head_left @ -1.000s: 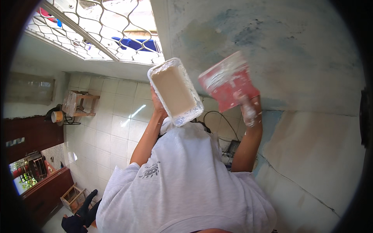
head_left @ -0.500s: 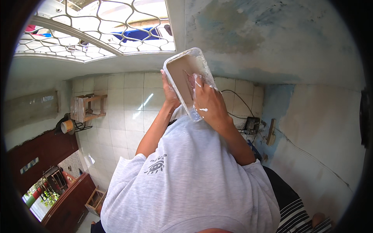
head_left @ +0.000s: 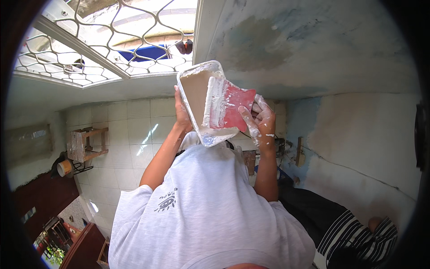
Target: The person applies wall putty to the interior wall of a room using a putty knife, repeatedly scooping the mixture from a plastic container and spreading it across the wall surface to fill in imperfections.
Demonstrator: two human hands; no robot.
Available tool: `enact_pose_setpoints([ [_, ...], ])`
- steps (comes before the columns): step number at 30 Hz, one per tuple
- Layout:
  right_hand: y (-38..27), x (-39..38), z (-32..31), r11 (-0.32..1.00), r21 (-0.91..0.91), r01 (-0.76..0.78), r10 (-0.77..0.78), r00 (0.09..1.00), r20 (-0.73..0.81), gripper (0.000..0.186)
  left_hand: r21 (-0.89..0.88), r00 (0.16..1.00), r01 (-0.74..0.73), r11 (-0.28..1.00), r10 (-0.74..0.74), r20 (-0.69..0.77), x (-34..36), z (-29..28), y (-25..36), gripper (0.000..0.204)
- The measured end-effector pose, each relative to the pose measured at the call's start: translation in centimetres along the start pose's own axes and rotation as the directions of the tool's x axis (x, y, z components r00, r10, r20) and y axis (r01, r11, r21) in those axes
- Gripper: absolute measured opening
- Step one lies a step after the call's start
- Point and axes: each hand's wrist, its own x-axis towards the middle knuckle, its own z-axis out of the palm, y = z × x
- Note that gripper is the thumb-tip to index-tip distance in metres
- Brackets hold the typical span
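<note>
Bearing smeared white paste point(head_left: 215, 104), the scraper point(head_left: 237, 106) is red.

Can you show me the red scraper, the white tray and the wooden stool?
Red scraper point(head_left: 234, 104): head view, middle of its red part.
White tray point(head_left: 215, 137): head view, its lower end.
Wooden stool point(head_left: 79, 146): head view, its side panel.

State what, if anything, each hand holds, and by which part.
The left hand holds the rectangular white tray by its left side; the right hand grips the flat red scraper by the edge opposite its white-smeared one.
</note>
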Motion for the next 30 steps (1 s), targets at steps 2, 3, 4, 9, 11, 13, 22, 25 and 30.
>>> enact_pose_setpoints([
  [2, 1.1, -0.1, -0.5, 0.931, 0.364, -0.011, 0.033, 0.998, -0.054, 0.043, 0.0, 1.0, 0.026, 1.0, -0.026, 0.002, 0.3, 0.6, 0.3, 0.081],
  [3, 1.5, -0.1, -0.6, 0.929, 0.371, -0.005, 0.028, 0.998, -0.057, 0.043, 0.009, 1.0, 0.025, 1.0, -0.025, 0.006, 0.5, 0.6, 0.5, 0.081],
  [4, 1.8, -0.1, -0.7, 0.859, 0.511, -0.018, 0.053, 0.997, -0.054, 0.043, 0.037, 1.0, 0.01, 0.999, -0.009, -0.027, 0.7, 0.6, 0.4, 0.08],
  [9, 2.5, 0.0, -0.4, 0.463, 0.885, -0.048, 0.058, 0.998, 0.024, 0.037, 0.134, 0.999, -0.03, 0.99, 0.035, -0.041, 1.1, 1.8, -0.2, 0.076],
  [11, 2.5, 0.3, -0.5, 0.398, 0.916, -0.046, 0.106, 0.994, 0.004, 0.035, 0.136, 0.999, -0.028, 0.99, 0.032, -0.034, 1.2, 0.9, -0.9, 0.076],
  [13, 4.7, 1.0, -1.6, 0.217, 0.965, -0.145, 0.149, 0.982, 0.114, 0.033, 0.096, 0.999, -0.037, 0.995, 0.037, 0.004, 1.2, 0.8, -1.8, 0.076],
  [22, 10.4, 7.6, -8.0, 0.108, 0.978, -0.179, 0.299, 0.944, 0.14, 0.026, 0.141, 0.985, -0.107, 0.984, 0.124, -0.117, 1.8, 1.4, -4.7, 0.07],
  [25, 9.6, 11.5, -10.1, 0.086, 0.99, -0.113, 0.369, 0.927, 0.074, 0.024, 0.152, 0.974, -0.163, 0.975, 0.183, -0.13, 2.2, 1.7, -6.1, 0.068],
  [30, 4.7, 20.2, -16.3, 0.035, 0.995, -0.095, 0.29, 0.954, 0.081, 0.021, 0.151, 0.969, -0.199, 0.968, 0.218, -0.121, 3.5, 3.7, -8.7, 0.068],
])
